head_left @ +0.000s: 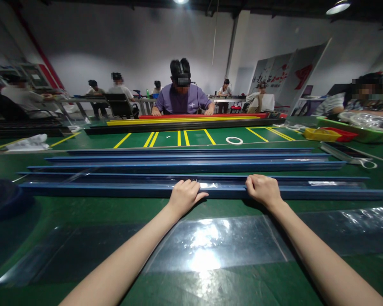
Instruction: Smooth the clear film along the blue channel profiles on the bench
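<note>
A long blue plastic channel [115, 190] lies across the green table, with clear film inside its trough. My left hand [185, 196] is closed over its front edge, fingers curled into the trough and thumb pointing right along the outside. Farther right, my right hand [263, 190] grips the same front edge in a fist; its fingertips are hidden. Just behind lie several more blue channels [178, 165], parallel to this one. Flat clear plastic film [242, 240] is spread on the table beneath my forearms, shining with reflected light.
Black channels [178, 126] and yellow and red strips lie farther back, before a person in purple [181, 100]. A white tape ring [234, 140] rests on the mat. At right are a phone-like device [346, 153], a yellow tray [322, 134] and a green basket [367, 135].
</note>
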